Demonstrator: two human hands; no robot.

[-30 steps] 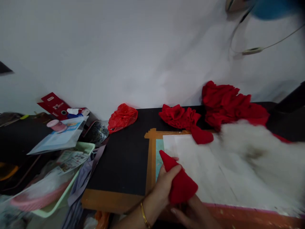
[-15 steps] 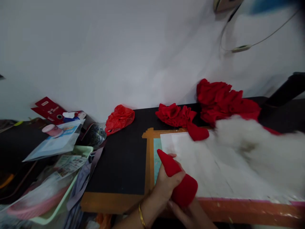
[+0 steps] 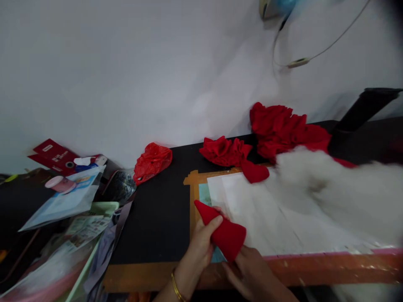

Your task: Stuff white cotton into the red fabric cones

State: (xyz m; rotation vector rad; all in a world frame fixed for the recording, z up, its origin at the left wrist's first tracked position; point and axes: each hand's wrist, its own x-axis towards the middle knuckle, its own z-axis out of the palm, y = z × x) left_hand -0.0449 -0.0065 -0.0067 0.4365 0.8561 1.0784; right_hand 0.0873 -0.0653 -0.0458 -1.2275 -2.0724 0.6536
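A red cloth cone, shaped like a small pointed hat, is held above the near edge of the table. Its tip points up and left, its wide end down and right. My left hand wraps round the cone's middle, thumb lying on top. At the wide end, my right hand touches the cone from below; its fingertips are hidden, and I cannot tell whether they reach inside. Fluffy white stuffing is heaped to the right. Another red cloth piece lies at the back edge of the white sheet.
Behind stand a small bunch of red cloth and a larger red heap. A red plastic bag lies on the black tabletop. To the left are a green basket, a pink-lidded jar and a red box.
The cone has turned in my left hand, its wide end swinging upward. My right hand has come up against that end and shows more. The whole view has shifted slightly.
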